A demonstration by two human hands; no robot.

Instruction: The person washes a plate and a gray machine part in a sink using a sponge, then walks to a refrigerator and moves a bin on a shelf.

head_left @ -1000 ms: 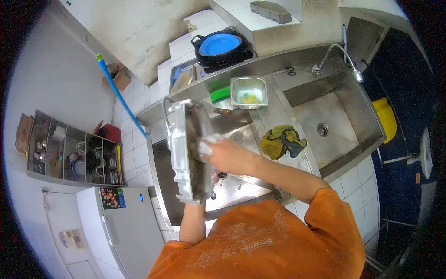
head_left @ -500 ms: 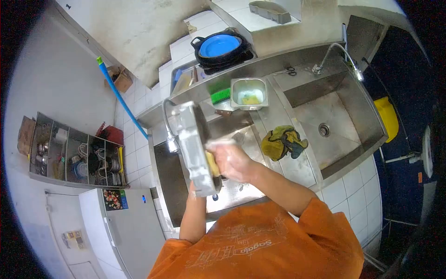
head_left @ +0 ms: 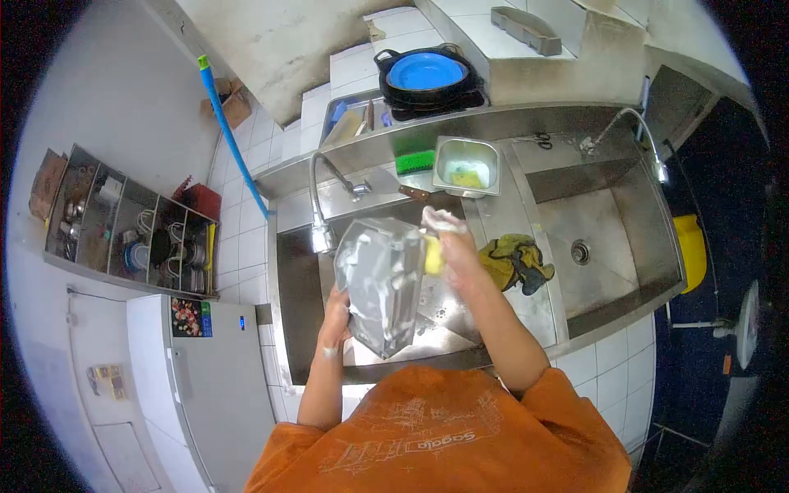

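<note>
This is a working kitchen tiled in white. A steel double sink (head_left: 616, 214) spreads beneath and to the right of the right hand's fingers (head_left: 450, 240), and a gooseneck tap (head_left: 322, 185) stands just left of them. Stacked pans (head_left: 427, 78) sit beyond them, and a utensil rack (head_left: 131, 234) and fridge (head_left: 197, 370) stand far to their left.

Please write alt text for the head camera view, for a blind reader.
A person holds a soapy metal tray over a steel sink with the left hand, while the right hand presses a yellow sponge to its edge.
</note>
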